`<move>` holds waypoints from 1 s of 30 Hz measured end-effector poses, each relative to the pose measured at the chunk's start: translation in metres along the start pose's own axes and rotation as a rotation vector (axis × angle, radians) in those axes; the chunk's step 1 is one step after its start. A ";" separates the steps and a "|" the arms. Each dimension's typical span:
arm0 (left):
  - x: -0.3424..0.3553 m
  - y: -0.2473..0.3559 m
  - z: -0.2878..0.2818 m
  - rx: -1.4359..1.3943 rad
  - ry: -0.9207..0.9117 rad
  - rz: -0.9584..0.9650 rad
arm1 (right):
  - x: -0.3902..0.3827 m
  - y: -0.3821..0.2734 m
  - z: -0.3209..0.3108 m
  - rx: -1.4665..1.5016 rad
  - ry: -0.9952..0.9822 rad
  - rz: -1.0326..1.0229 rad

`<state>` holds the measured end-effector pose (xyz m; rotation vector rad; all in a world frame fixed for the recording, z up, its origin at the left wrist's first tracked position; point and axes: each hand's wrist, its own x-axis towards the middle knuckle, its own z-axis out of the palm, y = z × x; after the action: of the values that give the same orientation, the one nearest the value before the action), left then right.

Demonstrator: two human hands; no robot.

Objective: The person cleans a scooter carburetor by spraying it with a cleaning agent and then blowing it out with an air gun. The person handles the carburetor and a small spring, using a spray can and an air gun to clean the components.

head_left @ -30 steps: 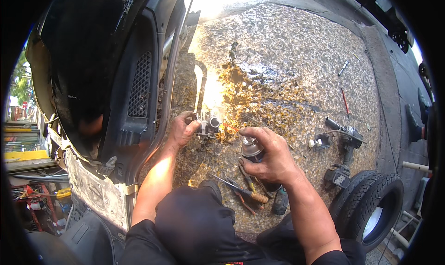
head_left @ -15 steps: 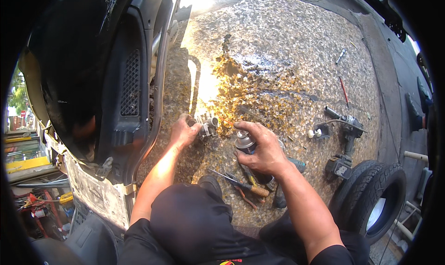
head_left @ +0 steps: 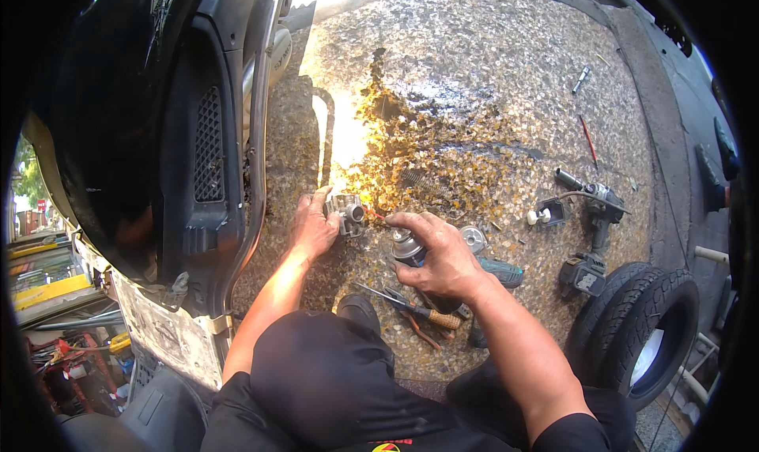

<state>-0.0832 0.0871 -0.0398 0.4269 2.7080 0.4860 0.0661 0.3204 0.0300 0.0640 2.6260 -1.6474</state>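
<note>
My left hand point(head_left: 311, 226) is closed around a small silver metal carburetor point(head_left: 345, 205), with its round bore turned toward the right. Wrapped in my right hand point(head_left: 444, 256) is a spray can point(head_left: 407, 249), its index finger on the top. A thin red straw point(head_left: 375, 214) runs from the nozzle and points at the carburetor, ending close to the bore. Whether spray comes out cannot be seen. Below the can, a screwdriver with a ribbed tan handle point(head_left: 444, 319) and pliers point(head_left: 419, 330) lie on the ground near my shoe point(head_left: 360, 313).
Black scooter bodywork point(head_left: 209, 144) stands close on the left. Wet, oily patches point(head_left: 395, 136) stain the pebbled ground ahead, with a spring point(head_left: 423, 182) lying there. To the right are a cordless impact wrench point(head_left: 598, 231), a red thin rod point(head_left: 588, 141) and black tyres point(head_left: 652, 333).
The carburetor has turned slightly in my left hand, whose fingers now reach higher along its side. My right hand and the spray can have shifted a little left, and the view has moved slightly.
</note>
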 end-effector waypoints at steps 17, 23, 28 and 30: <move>0.015 -0.003 0.010 -0.200 0.076 0.132 | 0.003 -0.011 0.004 -0.022 0.030 -0.028; 0.003 -0.009 0.028 -0.315 0.185 0.311 | 0.001 -0.006 0.008 0.023 0.032 -0.010; -0.018 -0.016 0.023 -0.284 0.265 0.444 | -0.001 0.004 0.007 0.024 0.055 -0.017; -0.038 -0.020 0.016 -0.141 0.284 0.509 | -0.001 0.009 0.004 0.013 0.080 -0.037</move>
<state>-0.0475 0.0605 -0.0510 1.0896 2.7887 0.9284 0.0675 0.3203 0.0203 0.0833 2.6904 -1.7091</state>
